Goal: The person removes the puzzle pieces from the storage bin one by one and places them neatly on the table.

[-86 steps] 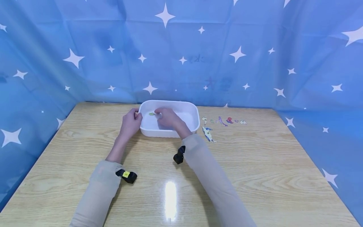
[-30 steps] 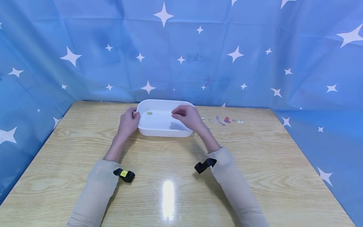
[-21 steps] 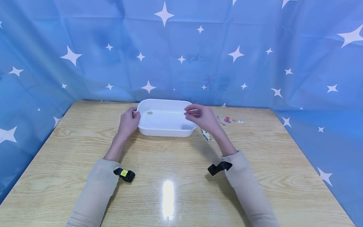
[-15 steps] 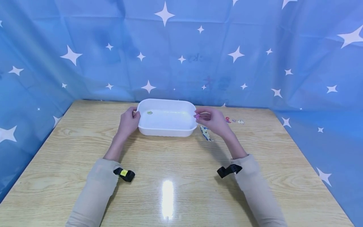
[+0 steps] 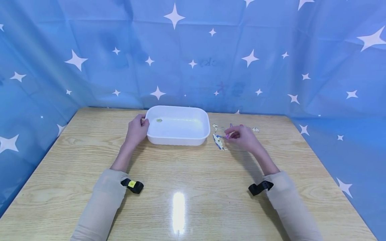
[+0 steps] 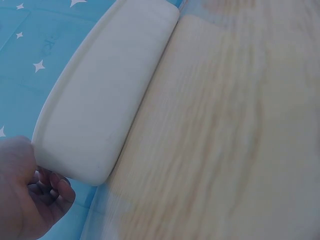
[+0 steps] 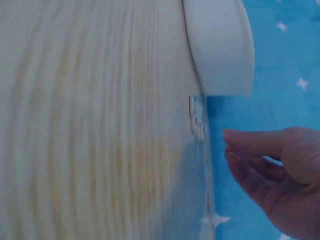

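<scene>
My left hand [image 5: 138, 129] grips the left end of a white plastic tub [image 5: 178, 140], thumb near its rim. In the left wrist view, the fingers curl in below the tub's corner. A small flat green cutout [image 5: 159, 120] lies inside the tub near its left end. Just right of the tub, my right hand [image 5: 243, 137] pinches a small pink-purple cutout [image 5: 227, 136] between thumb and forefinger, over the table. It is close to a larger blue-and-pale-yellow cutout [image 5: 218, 142] on the wood. The right wrist view shows thumb and forefinger close together.
Behind my right hand lies a row of small flat cutouts, partly hidden by it, with a pale one [image 5: 215, 127] at the left and a whitish one [image 5: 255, 129] at the right. A blue star-patterned curtain [image 5: 193, 77] hangs behind the wooden table [image 5: 156, 174].
My right hand has moved from inside the tub, over its right end, to the table beside the cutouts, carrying the pink-purple cutout. The left hand keeps its grip on the tub.
</scene>
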`<state>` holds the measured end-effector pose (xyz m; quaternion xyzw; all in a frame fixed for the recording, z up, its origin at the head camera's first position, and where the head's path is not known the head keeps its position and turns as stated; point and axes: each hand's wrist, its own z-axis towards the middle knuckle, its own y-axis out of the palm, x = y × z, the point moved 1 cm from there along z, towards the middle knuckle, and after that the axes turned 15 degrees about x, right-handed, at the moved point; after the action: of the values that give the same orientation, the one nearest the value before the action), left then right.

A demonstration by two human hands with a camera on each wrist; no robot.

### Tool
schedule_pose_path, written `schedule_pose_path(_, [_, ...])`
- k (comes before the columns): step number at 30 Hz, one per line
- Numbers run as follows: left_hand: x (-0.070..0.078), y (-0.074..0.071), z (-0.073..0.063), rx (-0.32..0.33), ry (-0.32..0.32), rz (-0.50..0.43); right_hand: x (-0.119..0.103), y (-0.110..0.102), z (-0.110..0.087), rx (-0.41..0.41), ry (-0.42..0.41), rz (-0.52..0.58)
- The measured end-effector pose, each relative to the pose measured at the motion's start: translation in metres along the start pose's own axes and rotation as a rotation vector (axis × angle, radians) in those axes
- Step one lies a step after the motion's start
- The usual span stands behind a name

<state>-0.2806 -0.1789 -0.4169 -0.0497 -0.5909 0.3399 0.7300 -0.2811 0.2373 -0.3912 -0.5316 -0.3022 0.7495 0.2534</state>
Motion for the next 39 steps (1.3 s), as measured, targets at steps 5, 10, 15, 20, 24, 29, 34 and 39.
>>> schedule_pose_path(5, [-0.001,0.000,-0.001,0.002,0.001,0.001,0.017,-0.002,-0.003,-0.052,0.022,0.023])
schedule_pose_path(10, [-0.001,0.000,-0.001,-0.006,-0.006,-0.003,0.024,-0.005,-0.005,-0.088,0.028,-0.003])
schedule_pose_path(15, [0.000,-0.001,0.000,-0.001,-0.003,0.000,0.027,-0.011,-0.005,-0.102,0.055,-0.019])
schedule_pose_path(20, [0.001,-0.001,0.001,0.008,0.009,0.007,0.029,-0.015,-0.005,-0.106,0.077,-0.022])
schedule_pose_path(24, [0.000,-0.001,0.001,0.008,0.006,0.007,0.028,-0.015,-0.004,-0.075,0.086,-0.030])
schedule_pose_path(29, [0.000,-0.001,0.001,0.005,0.002,0.002,0.017,-0.011,0.001,0.001,0.041,-0.020])
schedule_pose_path(34, [0.001,-0.002,0.000,-0.001,-0.012,0.004,-0.005,0.001,0.012,0.085,-0.018,0.025])
schedule_pose_path(39, [0.001,-0.001,0.000,0.001,-0.009,0.005,-0.030,0.017,0.023,0.147,-0.078,0.074])
